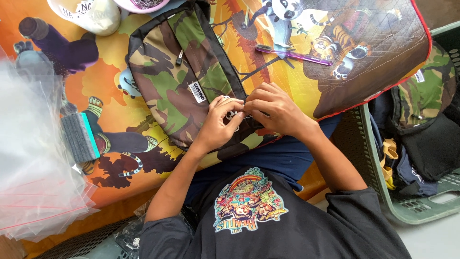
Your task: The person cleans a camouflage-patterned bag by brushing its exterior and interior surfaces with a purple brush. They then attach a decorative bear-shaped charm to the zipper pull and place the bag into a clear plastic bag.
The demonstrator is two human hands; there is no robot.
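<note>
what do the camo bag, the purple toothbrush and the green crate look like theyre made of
Camo bag: looks like woven synthetic fabric, matte, with stitched black trim. Toothbrush: glossy, translucent-looking plastic. Crate: moulded plastic, dull green, with perforated walls. Both hands pinch at the bag's edge.

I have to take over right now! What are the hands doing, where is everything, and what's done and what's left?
Left hand: pinching something small at the near end of the camouflage bag; too small to tell what.
Right hand: fingertips meet the left hand's at the same spot, on the bag.
The bag lies flat on the cartoon-print cloth, partly over the lap.
Nearby: purple toothbrush on the cloth beyond the hands; clear plastic bags stacked on the left side; green crate on the right side with another camouflage bag in it.
Done: cannot tell.
Left: the fiddly work at the bag's end is in progress.
</note>
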